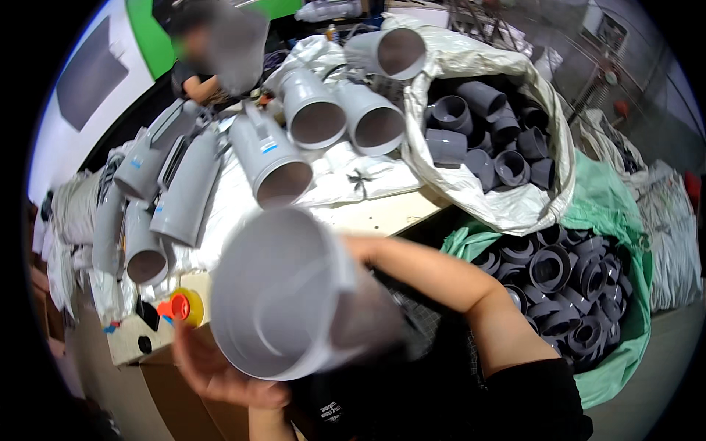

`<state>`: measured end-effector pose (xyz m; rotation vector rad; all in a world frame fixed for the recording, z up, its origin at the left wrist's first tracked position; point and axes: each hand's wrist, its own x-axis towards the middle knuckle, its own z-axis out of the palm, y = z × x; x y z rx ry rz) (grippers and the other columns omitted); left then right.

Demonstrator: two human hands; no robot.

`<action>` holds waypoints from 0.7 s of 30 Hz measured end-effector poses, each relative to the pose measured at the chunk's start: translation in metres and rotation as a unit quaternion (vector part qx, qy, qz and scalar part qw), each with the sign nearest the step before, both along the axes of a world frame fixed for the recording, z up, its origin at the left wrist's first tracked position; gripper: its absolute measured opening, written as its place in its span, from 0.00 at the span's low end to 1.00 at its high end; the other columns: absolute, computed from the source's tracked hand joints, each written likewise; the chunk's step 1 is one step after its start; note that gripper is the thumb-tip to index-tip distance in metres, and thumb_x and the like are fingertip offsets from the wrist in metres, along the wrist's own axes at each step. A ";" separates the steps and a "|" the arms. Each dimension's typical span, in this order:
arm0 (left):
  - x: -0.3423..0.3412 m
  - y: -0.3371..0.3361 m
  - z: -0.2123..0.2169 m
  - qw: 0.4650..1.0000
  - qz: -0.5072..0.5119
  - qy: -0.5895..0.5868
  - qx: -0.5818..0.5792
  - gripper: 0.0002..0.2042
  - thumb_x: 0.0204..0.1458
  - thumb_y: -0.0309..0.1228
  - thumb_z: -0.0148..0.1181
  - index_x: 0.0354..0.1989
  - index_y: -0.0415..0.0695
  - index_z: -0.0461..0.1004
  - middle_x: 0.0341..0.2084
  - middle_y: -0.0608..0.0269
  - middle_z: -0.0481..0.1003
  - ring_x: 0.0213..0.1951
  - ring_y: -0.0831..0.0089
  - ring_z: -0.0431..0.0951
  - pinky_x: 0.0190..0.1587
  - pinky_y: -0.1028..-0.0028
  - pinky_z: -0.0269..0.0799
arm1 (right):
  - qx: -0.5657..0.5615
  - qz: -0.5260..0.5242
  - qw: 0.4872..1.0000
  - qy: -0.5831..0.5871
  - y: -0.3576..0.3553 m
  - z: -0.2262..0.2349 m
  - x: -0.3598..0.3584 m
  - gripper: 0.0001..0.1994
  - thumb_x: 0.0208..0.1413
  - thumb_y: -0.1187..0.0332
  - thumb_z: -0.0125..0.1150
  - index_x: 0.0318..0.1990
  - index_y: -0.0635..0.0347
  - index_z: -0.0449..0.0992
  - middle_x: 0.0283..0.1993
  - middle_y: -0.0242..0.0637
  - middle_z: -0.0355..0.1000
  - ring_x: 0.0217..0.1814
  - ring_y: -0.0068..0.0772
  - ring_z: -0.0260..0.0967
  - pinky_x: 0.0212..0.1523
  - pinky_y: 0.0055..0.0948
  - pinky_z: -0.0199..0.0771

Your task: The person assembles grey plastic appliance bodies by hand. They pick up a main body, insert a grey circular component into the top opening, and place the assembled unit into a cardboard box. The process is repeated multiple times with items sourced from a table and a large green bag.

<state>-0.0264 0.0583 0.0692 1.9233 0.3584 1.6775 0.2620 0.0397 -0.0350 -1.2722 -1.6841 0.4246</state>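
Observation:
A large grey plastic cylinder (268, 294), open at one end and blurred by motion, is held up in front of me with its mouth toward the camera. My right hand (358, 248) grips it at the far side; its fingers are mostly hidden behind the wall. Below the lower left rim is my left hand (220, 375), fingers stretched and apart, with the thumb close to or touching the rim. Past the cylinder lies a similar grey cylinder with a side handle (268, 158). To the left on the table is a yellow tape roll (193, 305) with an orange-red piece.
Several more grey cylinders (187, 187) lie on the table (375, 215). At right stand a white sack (507, 62) of dark grey pipe fittings and a green sack (636, 331) of dark curved pieces. Another person (198, 84) is at the far left, partly covered by a blurred grey shape.

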 end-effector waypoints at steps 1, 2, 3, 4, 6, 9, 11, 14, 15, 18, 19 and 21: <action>0.020 -0.005 -0.004 0.993 -0.106 0.001 -0.050 0.54 0.43 0.58 0.71 0.69 0.31 0.52 0.66 0.46 0.61 0.67 0.54 0.62 0.71 0.57 0.53 | -0.050 0.004 0.999 0.002 -0.026 -0.028 -0.011 0.11 0.54 0.74 0.62 0.44 0.65 0.77 0.47 0.46 0.77 0.51 0.39 0.75 0.56 0.38 0.73; 0.032 0.003 0.010 0.975 -0.123 0.186 0.014 0.51 0.41 0.48 0.75 0.69 0.31 0.55 0.64 0.47 0.63 0.65 0.56 0.65 0.66 0.61 0.61 | -0.106 0.020 0.994 0.011 -0.053 -0.055 -0.024 0.13 0.54 0.73 0.64 0.47 0.64 0.77 0.49 0.46 0.76 0.53 0.39 0.74 0.57 0.38 0.72; 0.047 0.007 0.007 0.952 -0.163 0.235 -0.109 0.44 0.39 0.38 0.77 0.65 0.33 0.62 0.59 0.50 0.69 0.59 0.62 0.71 0.60 0.67 0.68 | -0.157 0.052 0.986 0.024 -0.077 -0.078 -0.036 0.15 0.54 0.72 0.65 0.49 0.64 0.76 0.52 0.46 0.75 0.55 0.39 0.73 0.59 0.38 0.72; 0.046 0.016 0.000 0.914 -0.223 0.271 -0.206 0.39 0.40 0.35 0.76 0.62 0.33 0.65 0.55 0.53 0.72 0.55 0.66 0.73 0.57 0.69 0.69 | -0.199 0.093 0.975 0.031 -0.096 -0.091 -0.045 0.18 0.54 0.71 0.66 0.52 0.64 0.75 0.54 0.46 0.74 0.57 0.39 0.72 0.60 0.38 0.71; 0.031 0.041 -0.020 0.833 -0.292 0.326 -0.340 0.30 0.42 0.30 0.73 0.55 0.34 0.71 0.46 0.59 0.76 0.48 0.71 0.76 0.53 0.72 0.71 | -0.218 0.154 0.964 0.014 -0.129 -0.107 -0.030 0.22 0.54 0.69 0.69 0.57 0.63 0.74 0.59 0.46 0.72 0.61 0.38 0.70 0.63 0.38 0.70; -0.036 0.071 -0.059 0.796 -0.233 0.317 -0.461 0.21 0.50 0.32 0.69 0.49 0.33 0.75 0.40 0.62 0.78 0.43 0.75 0.76 0.50 0.73 0.72 | -0.277 -0.243 0.919 0.142 -0.156 0.007 0.042 0.18 0.51 0.76 0.64 0.51 0.62 0.78 0.53 0.44 0.77 0.55 0.46 0.76 0.56 0.34 0.76; -0.048 0.070 -0.076 0.846 -0.197 0.214 -0.447 0.20 0.54 0.37 0.69 0.48 0.33 0.76 0.40 0.62 0.79 0.43 0.76 0.77 0.50 0.73 0.72 | -0.001 -0.494 0.867 -0.060 -0.174 0.012 0.136 0.18 0.47 0.75 0.67 0.48 0.64 0.76 0.44 0.44 0.75 0.46 0.47 0.76 0.47 0.39 0.77; -0.054 0.082 -0.094 0.864 -0.169 0.140 -0.453 0.21 0.62 0.41 0.61 0.53 0.33 0.74 0.43 0.57 0.79 0.44 0.71 0.79 0.50 0.70 0.74 | -0.007 -0.528 0.791 -0.311 -0.188 0.019 0.251 0.30 0.44 0.76 0.64 0.60 0.58 0.69 0.61 0.46 0.67 0.66 0.54 0.64 0.63 0.48 0.67; -0.061 0.087 -0.105 0.867 -0.143 0.107 -0.464 0.20 0.66 0.40 0.57 0.54 0.33 0.73 0.41 0.58 0.80 0.41 0.71 0.81 0.48 0.72 0.76 | -0.043 -0.517 0.764 -0.384 -0.187 0.006 0.273 0.35 0.44 0.74 0.66 0.65 0.55 0.67 0.66 0.46 0.64 0.71 0.55 0.59 0.68 0.51 0.62; -0.029 0.063 -0.102 0.819 -0.116 0.049 -0.560 0.29 0.66 0.43 0.53 0.68 0.35 0.61 0.64 0.48 0.65 0.64 0.52 0.66 0.65 0.54 0.64 | -0.132 -0.493 0.729 -0.456 -0.205 -0.029 0.309 0.46 0.38 0.62 0.76 0.70 0.50 0.62 0.66 0.51 0.62 0.72 0.55 0.56 0.71 0.60 0.56; -0.022 0.050 -0.093 0.799 -0.063 0.026 -0.598 0.34 0.65 0.45 0.53 0.73 0.35 0.56 0.72 0.46 0.59 0.71 0.46 0.60 0.70 0.48 0.59 | -0.137 -0.497 0.750 -0.414 -0.198 -0.015 0.298 0.46 0.36 0.60 0.77 0.69 0.49 0.64 0.64 0.53 0.63 0.70 0.55 0.58 0.70 0.57 0.59; -0.019 0.047 -0.108 0.784 -0.068 -0.030 -0.616 0.33 0.65 0.43 0.54 0.72 0.34 0.57 0.70 0.44 0.61 0.68 0.48 0.64 0.70 0.50 0.61 | -0.075 -0.541 0.796 -0.263 -0.205 -0.003 0.280 0.46 0.34 0.59 0.79 0.68 0.45 0.67 0.61 0.52 0.64 0.63 0.55 0.61 0.64 0.53 0.65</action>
